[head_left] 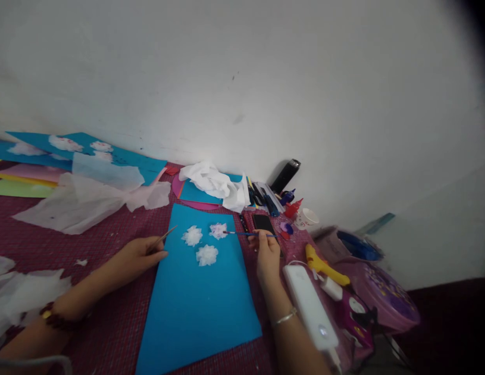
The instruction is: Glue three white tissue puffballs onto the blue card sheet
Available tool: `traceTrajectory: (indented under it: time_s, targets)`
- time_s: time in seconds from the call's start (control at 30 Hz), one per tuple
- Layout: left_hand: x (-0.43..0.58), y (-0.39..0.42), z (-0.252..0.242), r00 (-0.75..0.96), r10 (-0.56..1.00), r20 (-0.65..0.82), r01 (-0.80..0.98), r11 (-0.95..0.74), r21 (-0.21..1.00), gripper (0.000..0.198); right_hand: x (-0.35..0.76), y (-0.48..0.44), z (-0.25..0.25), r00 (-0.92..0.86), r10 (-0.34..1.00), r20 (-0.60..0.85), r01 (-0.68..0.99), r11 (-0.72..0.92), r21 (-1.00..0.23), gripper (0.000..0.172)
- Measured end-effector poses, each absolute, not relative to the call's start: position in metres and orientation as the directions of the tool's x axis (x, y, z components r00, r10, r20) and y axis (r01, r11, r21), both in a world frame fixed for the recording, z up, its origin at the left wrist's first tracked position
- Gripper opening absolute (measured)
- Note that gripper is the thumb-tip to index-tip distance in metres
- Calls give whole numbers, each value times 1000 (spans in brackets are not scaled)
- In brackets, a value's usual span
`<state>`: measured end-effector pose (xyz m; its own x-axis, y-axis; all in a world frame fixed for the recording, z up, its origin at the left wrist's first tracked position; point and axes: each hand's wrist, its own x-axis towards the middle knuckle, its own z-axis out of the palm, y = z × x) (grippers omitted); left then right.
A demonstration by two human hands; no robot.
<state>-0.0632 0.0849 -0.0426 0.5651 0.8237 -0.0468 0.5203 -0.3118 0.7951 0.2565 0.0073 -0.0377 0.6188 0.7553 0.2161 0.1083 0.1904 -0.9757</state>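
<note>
A blue sheet of card (199,312) lies in front of me with three crumpled white tissue-paper flowers on its upper part. My right hand (268,258) is closed around a thin blue paintbrush (240,234). Its tip meets the edge of the upper right flower (218,230), which carries faint purple marks. The upper left flower (192,236) and the lower flower (207,255) look plain white. At the card's left edge, my left hand (142,254) pinches a thin wooden stick (166,235) that points up and right.
White tissue sheets (82,203) and blue cards with flowers (121,156) lie left. Crumpled tissue (214,182), scissors (258,195), a black bottle (285,176) and a paper cup (307,219) stand behind. Right are a phone (262,223), white power strip (310,307) and yellow glue gun (326,266).
</note>
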Motion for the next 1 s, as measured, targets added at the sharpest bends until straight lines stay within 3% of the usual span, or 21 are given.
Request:
traceTrajectory:
  time_s: [0.17,0.5,0.67,0.87,1.0]
  targets:
    - [-63,85,-43,564,824,-45,507,-303,807,33,256,8,-38,581,794,181,25,205,-978,29]
    - [-63,85,-44,570,820,-44,510,-311,802,34,261,7,-36,608,767,207,121,168,-978,28]
    - [-63,86,-43,573,817,-60,519,-305,799,34,259,7,-37,605,751,265,133,233,-963,27]
    - [-64,85,-44,574,817,-57,508,-301,807,35,257,7,-36,523,816,245,161,187,-969,26]
    - [-65,85,-46,573,818,-53,512,-307,802,35,257,5,-33,591,760,271,153,225,-962,25]
